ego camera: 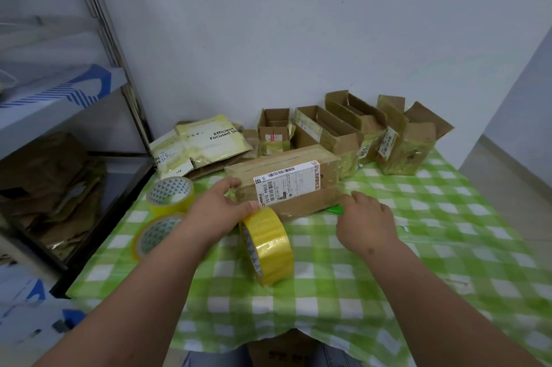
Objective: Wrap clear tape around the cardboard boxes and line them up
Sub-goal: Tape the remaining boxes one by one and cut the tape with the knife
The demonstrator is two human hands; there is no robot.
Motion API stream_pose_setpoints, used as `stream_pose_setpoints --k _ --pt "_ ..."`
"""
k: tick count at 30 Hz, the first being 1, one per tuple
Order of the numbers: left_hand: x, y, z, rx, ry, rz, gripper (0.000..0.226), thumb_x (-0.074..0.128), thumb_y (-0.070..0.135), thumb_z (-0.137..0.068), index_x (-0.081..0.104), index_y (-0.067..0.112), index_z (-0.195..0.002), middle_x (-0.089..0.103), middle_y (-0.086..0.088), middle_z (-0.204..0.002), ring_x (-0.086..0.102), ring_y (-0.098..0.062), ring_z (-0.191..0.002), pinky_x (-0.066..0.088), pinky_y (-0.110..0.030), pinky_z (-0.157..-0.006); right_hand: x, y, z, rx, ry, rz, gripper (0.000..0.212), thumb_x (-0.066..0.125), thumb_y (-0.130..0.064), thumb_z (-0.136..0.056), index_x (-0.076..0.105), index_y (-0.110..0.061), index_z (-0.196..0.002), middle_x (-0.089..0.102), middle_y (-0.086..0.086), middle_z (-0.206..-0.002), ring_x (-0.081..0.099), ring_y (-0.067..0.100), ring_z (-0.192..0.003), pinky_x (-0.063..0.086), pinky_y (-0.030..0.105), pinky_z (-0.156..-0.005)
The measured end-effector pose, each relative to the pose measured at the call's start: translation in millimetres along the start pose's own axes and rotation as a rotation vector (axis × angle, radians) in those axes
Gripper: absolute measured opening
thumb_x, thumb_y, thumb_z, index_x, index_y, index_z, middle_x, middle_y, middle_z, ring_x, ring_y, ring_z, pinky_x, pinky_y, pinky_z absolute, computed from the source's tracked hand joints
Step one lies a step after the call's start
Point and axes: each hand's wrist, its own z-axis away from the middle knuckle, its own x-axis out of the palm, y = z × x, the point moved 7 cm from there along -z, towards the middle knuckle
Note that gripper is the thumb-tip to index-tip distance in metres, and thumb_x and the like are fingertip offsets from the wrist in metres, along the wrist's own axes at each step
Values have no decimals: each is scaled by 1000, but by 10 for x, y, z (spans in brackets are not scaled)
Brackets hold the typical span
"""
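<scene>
1. You are sitting at a tabletop [388,262] draped in green-and-white check, with a sealed cardboard box [286,187] lying lengthwise at its middle, shipping label facing you.
2. Your left hand [218,205] is curling over the box's left end, its grip closing around that corner with the thumb on the near face.
3. Your right hand [367,217] is lying knuckles-up at the box's near right corner, just beside a green tool [334,209]; you cannot tell whether its grip is spread or pinching.
4. A yellow-tinted tape roll [268,247] is standing on edge just in front of the box, below your left thumb.
5. Two more tape rolls [170,195] are lying flat at the left.
6. Open cardboard boxes [352,127] are standing in a row along the wall.
</scene>
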Motion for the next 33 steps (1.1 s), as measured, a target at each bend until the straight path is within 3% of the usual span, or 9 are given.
stream_pose_setpoints --k 3,9,13,17,21,23,28,31,33 --pt "3 -3 10 12 27 7 56 76 29 -85 53 27 -136 69 -9 -98 65 -20 -90 46 -26 -69 198 101 -48 19 -75 57 44 38 -23 -97 40 -18 -141 45 3 -143 41 26 -133 30 44 -110" --pt "8 -29 18 3 14 81 58 76 28 -85 52 29 -138 69 -12 -102 65 -19 -92 44 -23 -67 26 54 -26 9 50 108 28 43 -15 -93 51 -20 -119 57 0 -121 53 24 -114 36 39 -97" --pt "15 -81 27 -20 -32 156 61 75 36 -84 51 35 -140 66 -11 -111 63 -19 -96 43 -23 -68 -130 214 53 139 19 -11 29 37 -2 -82 41 -19 -105 60 -1 -94 59 26 -90 35 42 -95" --pt "27 -81 47 -25 -72 188 69 79 30 -81 48 36 -142 66 -12 -112 63 -18 -96 43 -24 -72 -328 376 97 240 107 -208 21 41 -10 -90 37 -22 -106 55 -4 -79 54 26 -78 33 43 -92" --pt "34 -81 64 -26 -84 215 75 80 24 -79 45 34 -145 68 -12 -110 64 -18 -96 42 -23 -70 -549 -52 156 20 58 -547 17 50 -33 -99 36 -37 -107 60 -7 -74 56 19 -72 35 41 -93" --pt "39 -90 72 -26 -79 230 75 81 25 -79 46 34 -145 67 -11 -110 64 -17 -96 42 -23 -70 -618 -318 199 -117 -13 -616 12 53 -38 -98 42 -42 -103 59 -9 -78 59 22 -81 41 40 -91" --pt "43 -126 38 -33 -60 235 74 82 27 -77 48 37 -142 65 -13 -113 64 -20 -98 43 -24 -70 -739 -813 184 -321 -63 -482 3 53 -40 -98 54 -43 -98 64 -9 -91 58 16 -88 38 40 -97" --pt "32 -143 16 -27 -45 222 76 84 27 -76 48 34 -143 65 -18 -110 65 -22 -98 47 -28 -76 -745 -1022 168 -369 -74 -391 11 53 -40 -98 60 -41 -106 64 -9 -105 57 18 -104 29 40 -105" --pt "31 -130 14 -19 -38 217 74 83 25 -77 48 32 -142 62 -16 -99 64 -20 -91 45 -26 -74 -756 -1118 170 -382 -66 -322 17 51 -39 -98 61 -39 -111 66 -8 -105 57 16 -105 19 42 -109"
